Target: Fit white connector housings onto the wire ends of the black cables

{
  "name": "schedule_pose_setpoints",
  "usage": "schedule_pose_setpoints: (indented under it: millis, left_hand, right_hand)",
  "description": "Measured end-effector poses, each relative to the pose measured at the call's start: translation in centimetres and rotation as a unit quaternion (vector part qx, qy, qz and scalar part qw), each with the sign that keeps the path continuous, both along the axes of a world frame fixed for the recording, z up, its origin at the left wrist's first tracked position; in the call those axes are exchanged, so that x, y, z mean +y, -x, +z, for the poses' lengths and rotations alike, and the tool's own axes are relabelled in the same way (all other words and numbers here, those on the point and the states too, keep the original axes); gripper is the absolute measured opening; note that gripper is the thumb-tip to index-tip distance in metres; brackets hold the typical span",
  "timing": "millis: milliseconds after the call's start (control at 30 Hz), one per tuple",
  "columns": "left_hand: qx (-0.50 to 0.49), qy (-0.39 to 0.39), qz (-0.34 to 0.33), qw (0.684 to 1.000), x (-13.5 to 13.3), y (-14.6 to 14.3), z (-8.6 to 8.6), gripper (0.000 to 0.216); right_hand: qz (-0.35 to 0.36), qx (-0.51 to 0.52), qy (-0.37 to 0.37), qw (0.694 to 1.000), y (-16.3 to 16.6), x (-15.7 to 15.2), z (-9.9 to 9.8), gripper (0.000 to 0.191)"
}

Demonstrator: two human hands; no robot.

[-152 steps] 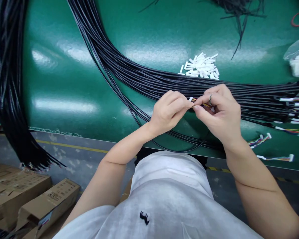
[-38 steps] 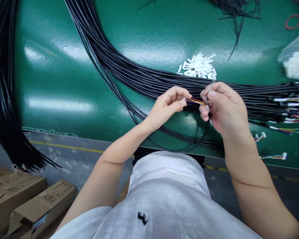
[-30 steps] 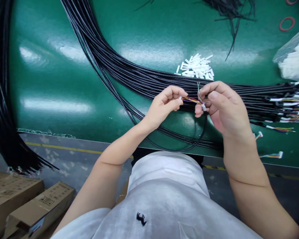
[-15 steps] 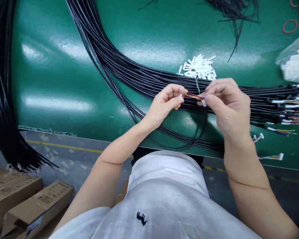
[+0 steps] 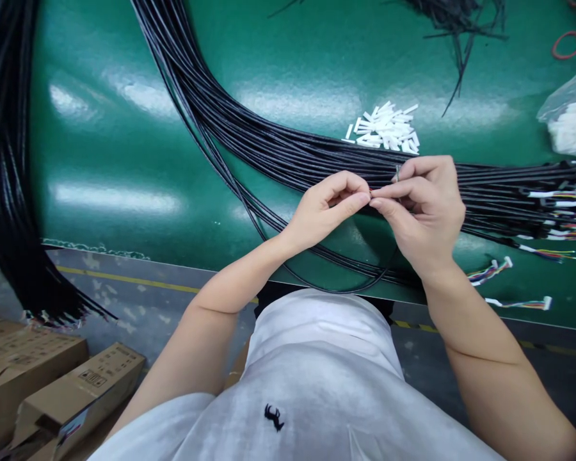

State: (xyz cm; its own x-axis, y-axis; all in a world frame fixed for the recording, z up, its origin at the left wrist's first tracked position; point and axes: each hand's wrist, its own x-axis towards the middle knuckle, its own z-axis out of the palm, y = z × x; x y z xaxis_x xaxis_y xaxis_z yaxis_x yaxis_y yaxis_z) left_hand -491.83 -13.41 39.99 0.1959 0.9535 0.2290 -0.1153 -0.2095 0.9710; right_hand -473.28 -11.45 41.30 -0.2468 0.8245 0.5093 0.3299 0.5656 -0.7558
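Note:
In front of me, over a thick bundle of black cables (image 5: 269, 137), my two hands meet at the fingertips. My left hand (image 5: 333, 203) is closed in a pinch on the thin coloured wires of one cable end; only a speck of red shows between the hands. Thumb and fingers of my right hand (image 5: 422, 211) pinch the same wires from the other side. A short greenish-grey wire end (image 5: 397, 171) sticks up by its index finger. The white connector is hidden by my fingers. From under my right hand a black cable (image 5: 365, 287) loops down towards the table edge.
A heap of white sleeves (image 5: 388, 128) lies behind the bundle on the green table (image 5: 100, 153). Finished-looking connector ends (image 5: 509, 262) lie at right, near a plastic bag of white parts (image 5: 573, 125). More black cables (image 5: 9, 160) hang at left above cardboard boxes (image 5: 81, 390).
My hands have come together, and the coloured wires that stretched between them are now covered by the fingers. The white connector and the white piece at the right fingertips are no longer visible.

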Motion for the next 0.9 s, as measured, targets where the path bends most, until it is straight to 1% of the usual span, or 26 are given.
schedule_pose_setpoints:
  millis: [133,267,433,567,667,733,900]
  left_hand:
    - [-0.006,0.005,-0.006,1.0,0.12,0.05,0.01,0.032]
    - [-0.025,0.023,-0.024,0.999,0.12,0.17,0.07,0.029]
    - [-0.064,0.072,-0.065,0.993,0.23,0.45,-0.01,0.028]
    - [-0.105,0.111,-0.068,0.986,0.27,0.36,-0.41,0.041]
    - [-0.115,0.13,-0.064,0.983,0.23,0.24,-0.55,0.039]
    - [-0.119,0.135,-0.063,0.982,0.23,0.2,-0.58,0.038]
    - [-0.108,0.145,-0.059,0.982,0.32,0.2,-0.66,0.041]
  right_hand:
    - [0.013,-0.016,-0.001,1.0,0.02,-0.18,0.1,0.003]
    - [0.011,-0.029,-0.035,0.999,0.03,-0.15,0.03,0.009]
    - [-0.01,-0.035,-0.047,0.998,0.06,-0.07,-0.01,0.009]
    - [-0.01,-0.061,-0.089,0.994,0.34,-0.31,0.27,0.014]
    - [-0.021,-0.077,-0.104,0.991,0.42,-0.47,0.35,0.016]
    - [-0.024,-0.089,-0.095,0.991,0.35,-0.51,0.32,0.017]
    - [-0.023,-0.1,-0.038,0.994,0.19,-0.38,0.0,0.016]
